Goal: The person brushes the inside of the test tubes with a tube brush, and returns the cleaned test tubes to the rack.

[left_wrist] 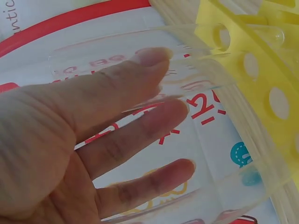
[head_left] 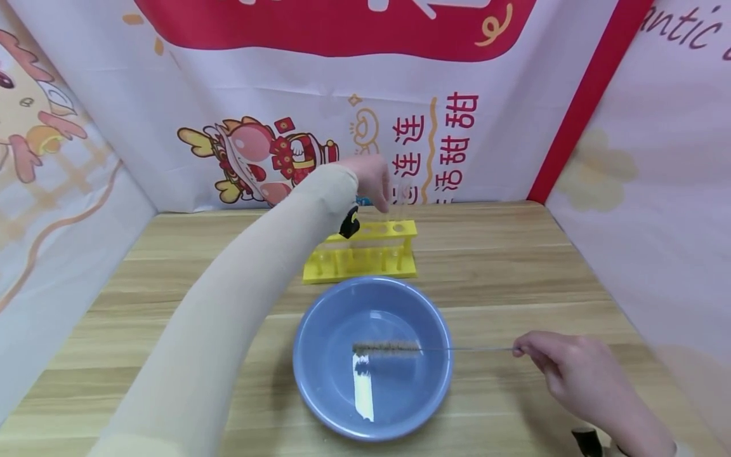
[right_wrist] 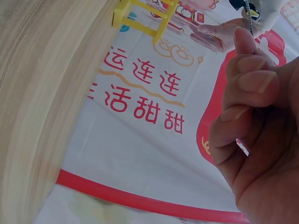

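My left hand (head_left: 374,181) is above the yellow test tube rack (head_left: 411,231), fingers pointing down. In the left wrist view its thumb and index finger pinch a clear test tube (left_wrist: 210,74); the other fingers are spread. Another clear tube (left_wrist: 112,44) stands in an end hole of the rack. My right hand (head_left: 577,371) pinches the thin wire handle of a test tube brush (head_left: 388,347), its fingers curled in the right wrist view. The brush lies level, with its bristle head over the blue basin (head_left: 308,393).
The basin stands in front of the rack on a wood-grain table (head_left: 502,266) and has a bright reflection inside. A printed cloth (head_left: 228,82) hangs behind the table and along both sides. My left sleeve (head_left: 240,304) crosses left of the basin.
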A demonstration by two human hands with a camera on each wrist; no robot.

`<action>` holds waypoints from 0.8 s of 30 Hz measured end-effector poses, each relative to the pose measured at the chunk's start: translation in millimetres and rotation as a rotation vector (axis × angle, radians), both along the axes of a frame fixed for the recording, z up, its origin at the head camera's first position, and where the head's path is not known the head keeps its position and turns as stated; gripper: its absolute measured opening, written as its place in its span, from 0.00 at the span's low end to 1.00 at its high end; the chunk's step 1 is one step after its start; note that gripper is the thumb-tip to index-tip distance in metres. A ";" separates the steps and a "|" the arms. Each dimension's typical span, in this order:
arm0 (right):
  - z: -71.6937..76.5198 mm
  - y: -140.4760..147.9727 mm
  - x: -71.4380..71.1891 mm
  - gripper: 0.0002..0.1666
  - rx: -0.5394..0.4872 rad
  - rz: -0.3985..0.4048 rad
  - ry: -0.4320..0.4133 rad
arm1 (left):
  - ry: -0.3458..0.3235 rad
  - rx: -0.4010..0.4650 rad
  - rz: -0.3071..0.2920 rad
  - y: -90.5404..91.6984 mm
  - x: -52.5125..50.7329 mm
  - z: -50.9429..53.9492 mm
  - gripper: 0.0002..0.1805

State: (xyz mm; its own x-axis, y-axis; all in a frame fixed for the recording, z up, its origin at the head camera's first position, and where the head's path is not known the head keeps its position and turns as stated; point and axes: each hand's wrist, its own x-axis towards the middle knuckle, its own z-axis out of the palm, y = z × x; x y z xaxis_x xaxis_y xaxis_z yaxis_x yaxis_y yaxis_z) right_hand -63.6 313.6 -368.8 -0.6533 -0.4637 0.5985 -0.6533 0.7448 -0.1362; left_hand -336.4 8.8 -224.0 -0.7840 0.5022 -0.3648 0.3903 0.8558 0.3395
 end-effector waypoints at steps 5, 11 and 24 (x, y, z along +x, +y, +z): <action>0.2 0.5 1.0 0.30 -0.005 0.008 0.004 | -0.048 0.000 0.012 -0.4 0.9 0.0 0.11; 1.9 0.5 2.9 0.31 -0.010 -0.002 -0.012 | -0.062 -0.006 -0.014 0.1 -5.2 -1.7 0.11; 3.7 -5.0 6.6 0.20 0.000 -0.069 -0.056 | 0.105 0.395 0.008 -15.2 6.9 32.5 0.13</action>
